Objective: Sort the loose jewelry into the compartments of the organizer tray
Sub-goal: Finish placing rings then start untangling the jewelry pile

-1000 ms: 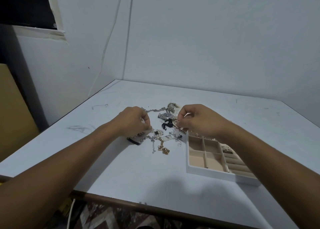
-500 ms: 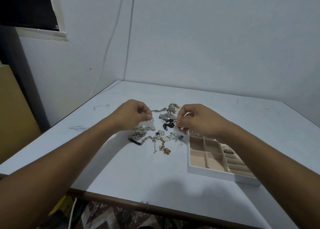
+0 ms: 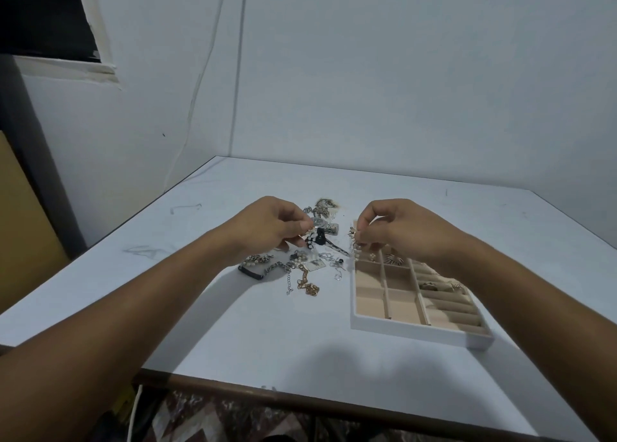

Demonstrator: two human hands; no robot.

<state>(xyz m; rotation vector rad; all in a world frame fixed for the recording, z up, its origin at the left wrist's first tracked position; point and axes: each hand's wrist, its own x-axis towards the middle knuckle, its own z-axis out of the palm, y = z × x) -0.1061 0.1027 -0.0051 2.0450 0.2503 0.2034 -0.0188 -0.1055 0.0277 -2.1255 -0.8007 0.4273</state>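
Loose jewelry (image 3: 302, 268) lies in a heap at the middle of the white table (image 3: 253, 334): silver chains, a gold chain (image 3: 309, 284), a watch (image 3: 322, 223), a black band (image 3: 250, 272). My left hand (image 3: 267, 224) hovers over the heap and pinches a small piece at its fingertips. My right hand (image 3: 397, 229) pinches a beaded piece (image 3: 353, 241) that hangs over the far left corner of the organizer tray (image 3: 417, 331). The tray has beige compartments and ring rolls; a few pieces lie in its far cells.
Walls close the table at the back and left. A cable (image 3: 197, 84) runs down the left wall. The table's brown front edge (image 3: 300, 400) is near me, with patterned floor below. A tan board (image 3: 23, 228) leans at far left.
Both hands have risen slightly. My right hand has carried the beaded piece to the right, over the tray's far corner. My left hand has pulled a small piece away from the heap.
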